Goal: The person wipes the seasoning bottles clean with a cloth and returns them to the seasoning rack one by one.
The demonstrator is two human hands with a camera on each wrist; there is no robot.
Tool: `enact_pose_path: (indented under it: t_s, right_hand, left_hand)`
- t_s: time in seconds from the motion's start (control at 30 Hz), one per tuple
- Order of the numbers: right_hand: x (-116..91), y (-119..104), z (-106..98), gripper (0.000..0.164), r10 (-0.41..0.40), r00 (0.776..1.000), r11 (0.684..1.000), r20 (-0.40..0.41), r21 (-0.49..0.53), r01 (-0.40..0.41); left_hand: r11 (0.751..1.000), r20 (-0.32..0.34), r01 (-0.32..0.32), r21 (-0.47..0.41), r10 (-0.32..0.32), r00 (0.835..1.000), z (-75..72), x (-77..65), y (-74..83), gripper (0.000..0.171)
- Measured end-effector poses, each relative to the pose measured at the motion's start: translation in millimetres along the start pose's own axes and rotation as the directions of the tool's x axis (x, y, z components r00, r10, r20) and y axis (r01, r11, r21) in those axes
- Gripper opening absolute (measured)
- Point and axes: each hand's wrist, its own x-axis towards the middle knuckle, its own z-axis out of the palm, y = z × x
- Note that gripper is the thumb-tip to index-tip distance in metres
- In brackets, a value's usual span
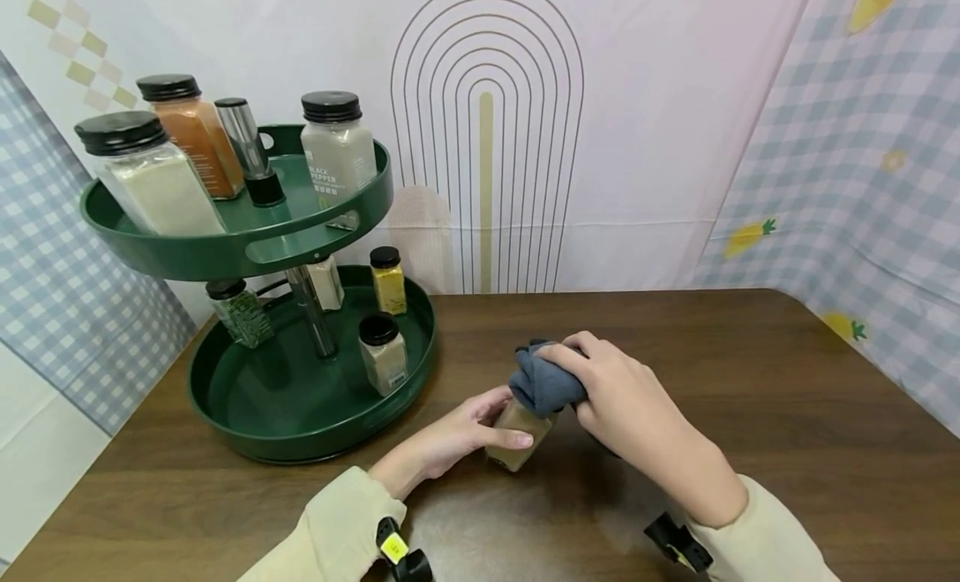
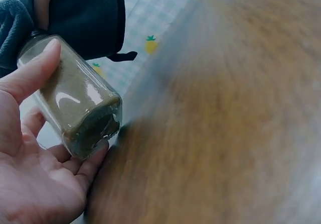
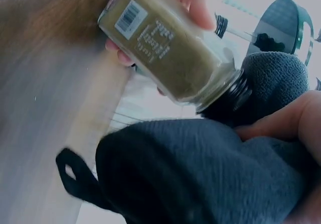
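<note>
A square glass spice jar [image 1: 512, 459] of brownish-green powder is tilted over the table, its base toward me. My left hand [image 1: 461, 436] grips the jar body, with the thumb [image 2: 42, 66] along one side and fingers under the other. A dark blue-grey cloth [image 1: 546, 386] is bunched in my right hand [image 1: 618, 394] and pressed round the jar's black lid [image 3: 228, 101]. In the right wrist view, a barcode label [image 3: 131, 19] shows on the jar's side, and the cloth's hanging loop [image 3: 75, 176] dangles free. The cloth hides most of the lid in the head view.
Left of my hands stands a two-tier green tray stand. Its upper tier [image 1: 315, 236] carries large spice jars and a silver grinder [image 1: 246, 140]. On the lower tier [image 1: 300, 407] sit several small jars, one [image 1: 384, 357] near the rim closest to my left hand. Patterned cloth hangs behind the wooden table [image 1: 787, 398].
</note>
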Motion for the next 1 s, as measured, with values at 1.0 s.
enact_pose_path:
  t_s: [1.0]
  right_hand:
    - [-2.3, 12.0, -18.8, 0.054, 0.137, 0.990, 0.989, 0.021, -0.064, -0.135]
  left_hand:
    - [1.000, -0.008, -0.015, 0.019, 0.015, 1.000, -1.0, 0.5, -1.6, 0.048]
